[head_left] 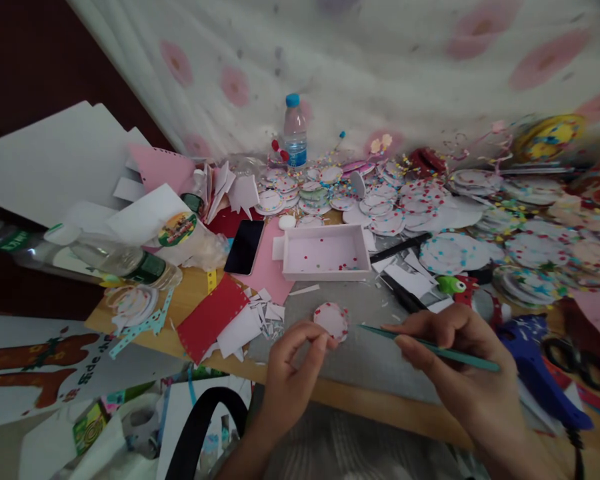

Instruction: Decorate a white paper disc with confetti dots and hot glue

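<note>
My left hand (296, 363) pinches the lower edge of a small white paper disc (331, 320) with red dots around its rim. In my right hand (460, 353) is a pair of teal tweezers (445, 353), gripped between thumb and fingers. Their tip points left towards the disc and stays a short gap away from it. Both hands are over a grey mat (360, 363) at the table's front. Just behind the disc stands a shallow white paper box (326, 257) with a few red dots scattered inside.
Many decorated paper discs (420, 200) are piled along the back and right. A blue glue gun (545, 373) and black scissors (580, 360) lie at right. A phone (245, 247), red card (213, 319), paper scraps (267, 320) and bottles (130, 260) fill the left. An upright water bottle (295, 133) stands behind.
</note>
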`<state>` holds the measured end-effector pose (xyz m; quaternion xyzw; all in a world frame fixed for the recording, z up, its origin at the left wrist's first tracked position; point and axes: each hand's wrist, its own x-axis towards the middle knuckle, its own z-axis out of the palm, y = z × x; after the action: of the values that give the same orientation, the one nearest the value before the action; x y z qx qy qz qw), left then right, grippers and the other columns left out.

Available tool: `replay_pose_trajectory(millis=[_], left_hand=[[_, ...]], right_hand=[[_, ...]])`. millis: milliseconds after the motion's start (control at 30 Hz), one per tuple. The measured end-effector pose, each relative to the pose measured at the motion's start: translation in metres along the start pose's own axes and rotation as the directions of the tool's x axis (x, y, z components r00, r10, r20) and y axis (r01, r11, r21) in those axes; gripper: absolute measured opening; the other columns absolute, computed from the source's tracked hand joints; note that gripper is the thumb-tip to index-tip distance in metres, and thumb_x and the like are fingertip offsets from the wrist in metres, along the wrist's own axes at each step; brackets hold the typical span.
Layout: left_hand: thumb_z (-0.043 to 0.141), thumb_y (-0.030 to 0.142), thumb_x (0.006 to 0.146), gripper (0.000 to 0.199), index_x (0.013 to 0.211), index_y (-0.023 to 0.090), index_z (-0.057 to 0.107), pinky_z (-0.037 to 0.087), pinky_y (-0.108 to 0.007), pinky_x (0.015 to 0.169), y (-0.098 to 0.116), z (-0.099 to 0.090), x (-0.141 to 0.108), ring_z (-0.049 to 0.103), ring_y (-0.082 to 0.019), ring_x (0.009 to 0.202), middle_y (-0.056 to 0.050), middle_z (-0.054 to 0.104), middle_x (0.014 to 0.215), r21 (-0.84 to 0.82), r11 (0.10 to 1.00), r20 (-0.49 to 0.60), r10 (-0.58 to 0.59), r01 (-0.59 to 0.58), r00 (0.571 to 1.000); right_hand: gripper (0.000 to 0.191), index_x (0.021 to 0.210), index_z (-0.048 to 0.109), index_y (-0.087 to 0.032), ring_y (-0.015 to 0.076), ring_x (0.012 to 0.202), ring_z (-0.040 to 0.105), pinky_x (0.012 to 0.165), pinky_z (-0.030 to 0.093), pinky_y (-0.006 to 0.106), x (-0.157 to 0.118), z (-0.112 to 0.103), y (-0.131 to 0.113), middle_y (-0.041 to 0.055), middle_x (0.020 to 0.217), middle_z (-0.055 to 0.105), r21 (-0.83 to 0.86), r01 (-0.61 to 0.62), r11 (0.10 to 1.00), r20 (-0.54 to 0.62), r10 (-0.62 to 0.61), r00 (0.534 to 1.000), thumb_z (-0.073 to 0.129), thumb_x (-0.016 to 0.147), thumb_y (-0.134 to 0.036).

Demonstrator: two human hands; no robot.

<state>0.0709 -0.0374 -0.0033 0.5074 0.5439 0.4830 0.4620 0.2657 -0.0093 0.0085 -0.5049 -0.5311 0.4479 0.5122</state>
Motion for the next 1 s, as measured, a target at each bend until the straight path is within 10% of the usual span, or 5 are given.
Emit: replay_pose_trajectory(millis=[367, 500, 667, 833, 1000], left_hand=[[0.043, 0.032, 0.097, 0.025, 0.083, 0.020, 0.059, 0.047, -0.033, 0.078, 0.000, -0.007, -0.001, 0.059, -0.015, 0.074, -0.011, 0.062, 0.120, -0.186, 0.982, 0.085, 0.040, -0.023, 0.996], [0.041, 0.031, 0.098, 0.023, 0.085, 0.020, 0.057, 0.047, -0.032, 0.080, 0.003, 0.000, -0.003, 0.060, -0.012, 0.067, -0.007, 0.068, 0.107, -0.176, 0.984, 0.174, -0.011, 0.042, 0.985], [0.043, 0.035, 0.098, 0.023, 0.085, 0.019, 0.053, 0.027, -0.020, 0.044, -0.004, 0.002, -0.004, 0.034, -0.005, 0.043, -0.002, 0.068, 0.082, -0.334, 0.937, 0.077, -0.086, 0.107, 0.993], [0.051, 0.041, 0.093, 0.025, 0.082, 0.019, 0.056, 0.017, -0.021, 0.045, -0.010, -0.003, 0.000, 0.023, -0.007, 0.046, 0.008, 0.031, 0.053, -0.412, 0.884, 0.086, -0.205, 0.222, 0.975], [0.052, 0.042, 0.092, 0.027, 0.080, 0.019, 0.058, 0.020, -0.023, 0.048, -0.007, -0.008, 0.002, 0.024, -0.008, 0.049, 0.007, 0.028, 0.055, -0.287, 0.931, 0.054, -0.218, 0.224, 0.974]], right_hand=[[0.033, 0.069, 0.038, -0.026, 0.0162, 0.059, 0.064, 0.044, 0.043, 0.022, -0.011, 0.004, 0.006, -0.0016, 0.064, 0.065, 0.080, -0.089, 0.993, 0.051, 0.085, 0.995, 0.071, 0.077, -0.026], [0.034, 0.067, 0.038, -0.025, 0.0147, 0.055, 0.060, 0.044, 0.044, 0.021, -0.013, 0.011, 0.003, -0.0012, 0.064, 0.066, 0.026, -0.080, 0.996, 0.105, 0.077, 0.991, 0.070, 0.077, -0.027], [0.033, 0.066, 0.039, -0.024, 0.0134, 0.053, 0.057, 0.046, 0.046, 0.021, -0.018, 0.017, 0.002, -0.0014, 0.063, 0.063, -0.045, -0.071, 0.996, 0.185, 0.078, 0.980, 0.070, 0.076, -0.028], [0.032, 0.065, 0.038, -0.024, 0.0138, 0.057, 0.060, 0.050, 0.049, 0.022, -0.022, 0.013, 0.007, -0.0015, 0.065, 0.062, -0.148, -0.093, 0.985, 0.330, 0.138, 0.934, 0.066, 0.080, -0.030], [0.028, 0.067, 0.044, -0.024, 0.0155, 0.057, 0.061, 0.048, 0.050, 0.023, -0.012, -0.011, 0.010, -0.0011, 0.064, 0.063, -0.280, -0.051, 0.959, 0.326, 0.145, 0.934, 0.069, 0.076, -0.032]])
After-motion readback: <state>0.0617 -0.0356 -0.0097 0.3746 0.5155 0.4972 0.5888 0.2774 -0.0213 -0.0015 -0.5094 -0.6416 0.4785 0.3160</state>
